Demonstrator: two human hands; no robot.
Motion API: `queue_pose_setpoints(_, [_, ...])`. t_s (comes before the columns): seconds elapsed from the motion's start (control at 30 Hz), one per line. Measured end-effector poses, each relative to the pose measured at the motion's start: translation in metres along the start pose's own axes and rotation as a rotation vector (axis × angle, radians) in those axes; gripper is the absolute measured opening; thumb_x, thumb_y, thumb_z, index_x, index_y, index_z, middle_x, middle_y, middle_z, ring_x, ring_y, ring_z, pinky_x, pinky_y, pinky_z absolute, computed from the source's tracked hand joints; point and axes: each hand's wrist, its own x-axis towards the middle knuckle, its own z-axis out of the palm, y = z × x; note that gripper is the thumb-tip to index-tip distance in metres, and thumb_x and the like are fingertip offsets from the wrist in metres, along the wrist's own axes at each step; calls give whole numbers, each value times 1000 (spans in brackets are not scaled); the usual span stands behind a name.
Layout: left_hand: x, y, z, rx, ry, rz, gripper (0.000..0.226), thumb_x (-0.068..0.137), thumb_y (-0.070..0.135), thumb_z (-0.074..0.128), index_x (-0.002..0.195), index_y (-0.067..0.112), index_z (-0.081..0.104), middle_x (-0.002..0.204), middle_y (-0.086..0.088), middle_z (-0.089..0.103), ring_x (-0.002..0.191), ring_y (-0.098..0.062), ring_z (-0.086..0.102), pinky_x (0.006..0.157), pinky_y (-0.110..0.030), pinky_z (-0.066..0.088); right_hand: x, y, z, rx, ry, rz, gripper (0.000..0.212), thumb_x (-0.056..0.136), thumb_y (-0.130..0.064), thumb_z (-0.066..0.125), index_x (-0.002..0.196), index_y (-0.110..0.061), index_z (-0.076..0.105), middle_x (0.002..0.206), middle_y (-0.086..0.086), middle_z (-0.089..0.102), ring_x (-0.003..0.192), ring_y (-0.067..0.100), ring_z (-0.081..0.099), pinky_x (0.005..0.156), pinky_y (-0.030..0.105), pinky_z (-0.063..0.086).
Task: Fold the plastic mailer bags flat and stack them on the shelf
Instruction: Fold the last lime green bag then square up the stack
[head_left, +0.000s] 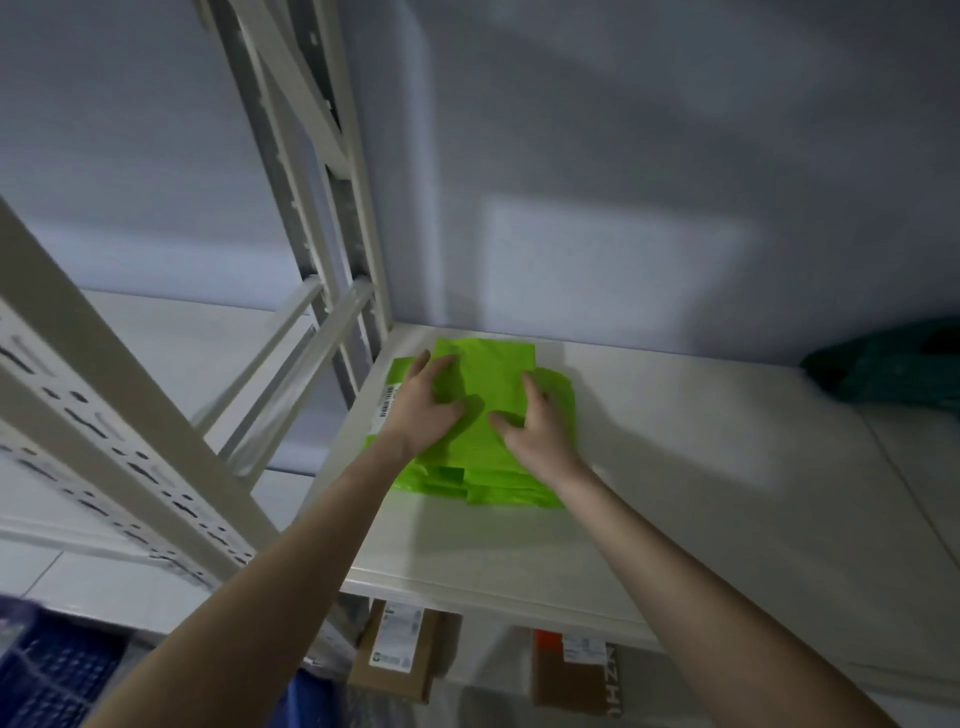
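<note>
Carefully, the left hand (423, 402) and right hand (532, 423), fingers spread flat, are pressing the lime-green mailer stack (483, 441) onto the white shelf (675, 467); squaring edges should steady it.

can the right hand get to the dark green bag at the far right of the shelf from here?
Probably yes. The right hand rests on the green mailer stack, and the shelf surface between it and the dark green bag shows nothing in the way.
</note>
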Motion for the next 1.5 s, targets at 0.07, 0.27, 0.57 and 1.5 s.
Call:
queue_pose_setpoints(0.07, [0, -9, -5, 66, -15, 23, 64, 86, 20, 64, 143, 19, 36, 156, -6, 17, 141, -20, 24, 107, -23, 21, 0, -3, 9, -100, 21, -13, 72, 90, -30, 60, 146, -6, 23, 144, 24, 32, 136, 34, 28, 108, 33, 22])
queue_pose_setpoints(0.27, [3, -29, -16, 117, 67, 65, 58, 91, 21, 56, 145, 14, 34, 155, -6, 20, 142, -24, 21, 113, -31, 19, 1, -17, 33, -360, 75, -73, 71, 91, -43, 52, 147, -8, 24, 136, 19, 40, 128, 34, 33, 102, 39, 25])
queue_pose_setpoints(0.57, [9, -60, -12, 470, -122, 104, 69, 96, 47, 34, 151, 25, -1, 158, 5, -11, 145, -13, -10, 116, -48, -3, 3, -8, 57, -611, 84, -126, 82, 85, -60, 9, 146, -9, 27, 157, 7, 16, 146, 21, 11, 111, 59, 7])
queue_pose_setpoints(1.5, [-6, 91, 79, 591, -75, 348, 67, 95, 50, 30, 149, 35, -7, 157, 3, -19, 143, -15, -20, 114, -50, -10, -27, 52, -136, -571, 239, -15, 58, 99, -43, 26, 150, -20, 12, 159, 0, 6, 146, 16, 4, 116, 48, 1])
